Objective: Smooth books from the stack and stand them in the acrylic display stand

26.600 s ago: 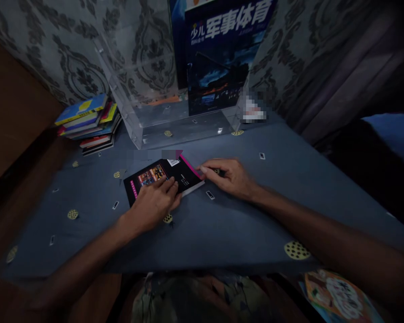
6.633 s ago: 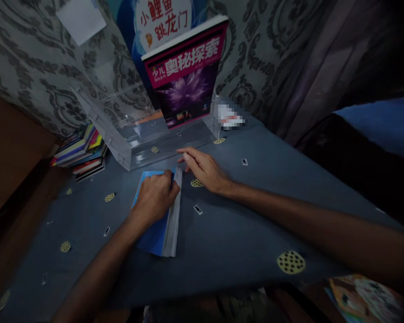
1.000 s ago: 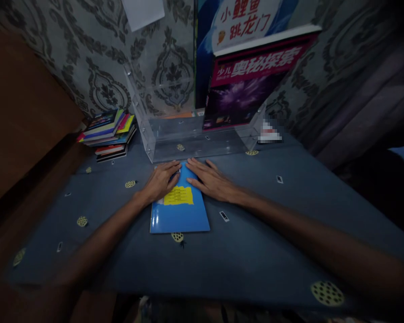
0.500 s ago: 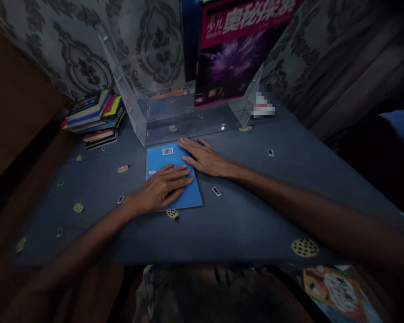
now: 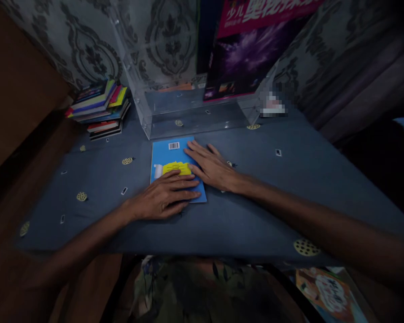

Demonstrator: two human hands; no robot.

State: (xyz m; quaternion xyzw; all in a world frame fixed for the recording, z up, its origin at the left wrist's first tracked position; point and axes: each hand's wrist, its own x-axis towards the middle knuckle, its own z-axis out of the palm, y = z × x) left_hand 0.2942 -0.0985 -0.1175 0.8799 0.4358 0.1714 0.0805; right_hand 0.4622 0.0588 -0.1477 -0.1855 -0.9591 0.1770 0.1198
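Observation:
A thin blue book [image 5: 161,154] lies flat on the table, with a barcode near its far edge and a yellow printed patch in its middle. My left hand [image 5: 168,193] rests palm down across the near part of the book, fingers stretched toward the right and slightly apart. Along the book's right edge lies my right hand [image 5: 212,165], also palm down, its fingertips on the cover and its thumb side toward my left hand. Neither hand grips anything. The near left corner of the book is hidden under my left hand.
Behind the book stands a clear acrylic rack [image 5: 195,128] holding an upright purple and pink book [image 5: 242,58]. A stack of books [image 5: 99,107] sits at the back left. The dark blue patterned cloth [image 5: 256,224] covers the table. Below its front edge, more books [image 5: 333,294] lie at right.
My left hand has slid toward me on the book, uncovering the yellow patch. My right hand has also shifted slightly nearer to me along the right edge. The camera view has shifted a little.

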